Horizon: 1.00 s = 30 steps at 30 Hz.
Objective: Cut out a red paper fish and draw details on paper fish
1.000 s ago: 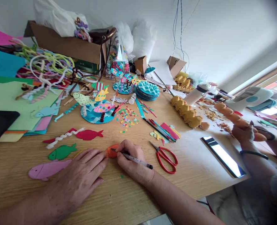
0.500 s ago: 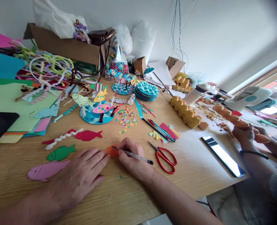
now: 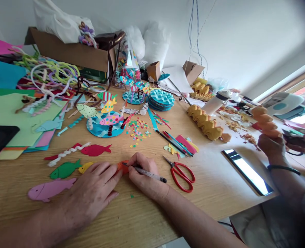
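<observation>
My right hand (image 3: 145, 174) grips a slim black-tipped pen (image 3: 152, 175), its point on a small orange paper cutout (image 3: 122, 167) lying on the table. Flat beside it, my left hand (image 3: 94, 187) has its fingertips at the cutout's left edge; part of the cutout is hidden by my hands. Left of that hand lie several paper fish: pink (image 3: 49, 191), green (image 3: 64, 169), red (image 3: 96, 150) and a yellow one (image 3: 85, 167) partly covered by my fingers. Red-handled scissors (image 3: 182, 176) rest open to the right of my right hand.
Behind are a blue plate with paper fish (image 3: 105, 129), confetti dots (image 3: 139, 131), coloured pens (image 3: 174, 143) and yellow egg carton (image 3: 204, 124). A phone (image 3: 246, 172) lies right. There a co-worker's hands (image 3: 273, 148) hold an orange egg-carton strip (image 3: 266, 120) and a dark-handled tool.
The yellow fish shows more beside my left hand. My pen hand has barely moved over the orange cutout. The co-worker's egg-carton strip has turned more upright.
</observation>
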### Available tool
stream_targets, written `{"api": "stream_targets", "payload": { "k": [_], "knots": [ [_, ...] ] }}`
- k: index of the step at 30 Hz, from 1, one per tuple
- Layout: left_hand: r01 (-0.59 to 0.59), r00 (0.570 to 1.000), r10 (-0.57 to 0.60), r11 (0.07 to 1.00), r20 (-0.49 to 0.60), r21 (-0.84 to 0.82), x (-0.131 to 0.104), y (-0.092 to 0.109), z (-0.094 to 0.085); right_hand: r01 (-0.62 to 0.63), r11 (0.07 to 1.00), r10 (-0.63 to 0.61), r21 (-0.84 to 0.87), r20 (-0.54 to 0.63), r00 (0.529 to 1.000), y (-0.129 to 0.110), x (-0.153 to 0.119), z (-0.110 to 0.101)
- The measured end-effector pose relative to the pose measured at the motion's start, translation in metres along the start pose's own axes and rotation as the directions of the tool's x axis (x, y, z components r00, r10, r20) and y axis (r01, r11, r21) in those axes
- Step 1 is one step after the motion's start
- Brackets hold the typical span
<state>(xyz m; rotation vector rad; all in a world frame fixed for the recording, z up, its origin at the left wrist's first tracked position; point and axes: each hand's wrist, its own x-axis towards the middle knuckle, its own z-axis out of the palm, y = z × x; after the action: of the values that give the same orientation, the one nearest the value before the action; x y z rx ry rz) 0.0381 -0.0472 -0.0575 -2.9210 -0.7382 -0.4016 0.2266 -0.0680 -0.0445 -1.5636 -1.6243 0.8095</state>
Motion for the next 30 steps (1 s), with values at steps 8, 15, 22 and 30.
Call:
{"api": "stream_targets", "payload": {
  "k": [8, 15, 22, 30],
  "knots": [
    [0.025, 0.999, -0.026, 1.000, 0.029, 0.012, -0.0010, 0.0018, 0.0024, 0.009, 1.000, -0.008, -0.028, 0.007, 1.000, -0.0008, -0.0002, 0.0011],
    [0.045, 0.999, -0.045, 0.999, -0.029, -0.016, -0.0031, 0.0035, 0.0059, 0.006, 0.997, -0.007, -0.071, -0.008, 1.000, -0.0014, -0.0008, -0.0004],
    [0.053, 0.998, -0.053, 0.998, -0.017, -0.033, -0.0040, 0.0033, 0.0074, 0.025, 0.999, -0.026, -0.048, -0.006, 1.000, -0.0001, -0.0024, 0.0001],
    [0.018, 1.000, -0.018, 1.000, -0.004, 0.008, -0.0029, 0.0013, 0.0053, 0.000, 0.999, 0.001, -0.043, 0.031, 1.000, -0.0010, -0.0028, 0.0008]
  ]
}}
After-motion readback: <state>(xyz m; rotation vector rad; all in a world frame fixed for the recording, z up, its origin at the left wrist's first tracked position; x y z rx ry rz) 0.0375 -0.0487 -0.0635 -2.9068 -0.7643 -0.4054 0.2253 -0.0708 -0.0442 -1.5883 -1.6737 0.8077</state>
